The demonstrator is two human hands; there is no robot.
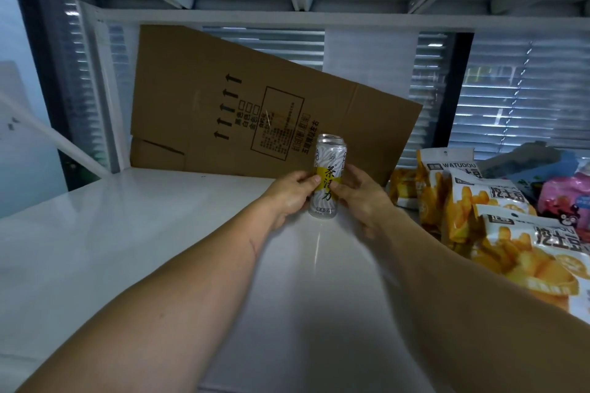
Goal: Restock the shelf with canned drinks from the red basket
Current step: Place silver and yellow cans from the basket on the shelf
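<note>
While gripped by left hand point(289, 193) and right hand point(357, 196), upright can point(327, 175), its label partly finger-covered.

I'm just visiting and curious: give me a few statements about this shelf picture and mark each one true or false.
1. Both hands hold the can. True: the left hand and right hand grip its sides.
2. The can lies on its side. False: it stands upright on the white shelf.
3. A flattened cardboard box leans behind the can. True.
4. Snack bags sit left of the can. False: they are to its right.
</note>
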